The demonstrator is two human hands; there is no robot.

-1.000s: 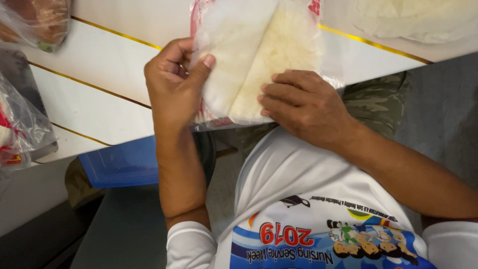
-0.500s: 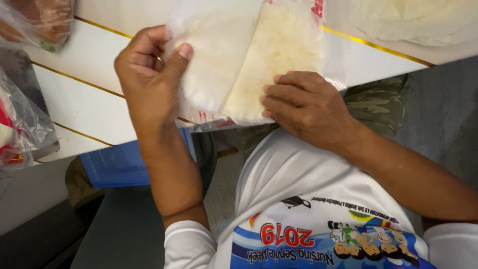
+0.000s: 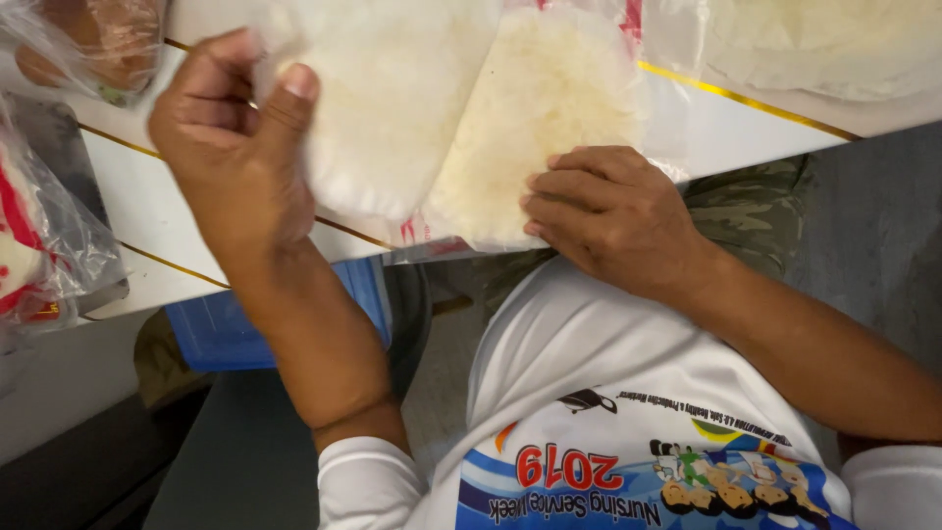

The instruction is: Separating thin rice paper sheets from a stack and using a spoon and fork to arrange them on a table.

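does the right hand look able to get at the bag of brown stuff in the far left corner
Probably not easily. The right hand presses on the flat white round, and the left hand and its forearm lie across the way to the bag of brown stuff.

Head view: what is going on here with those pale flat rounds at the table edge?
A person in a white printed shirt works at a white table with thin gold lines. The left hand pinches and lifts one thin, pale, round flatbread sheet off the pile. The right hand rests fingers-down on the yellower round sheet beside it, holding it on its clear plastic wrapper. Clear plastic bags of other food lie at the left.
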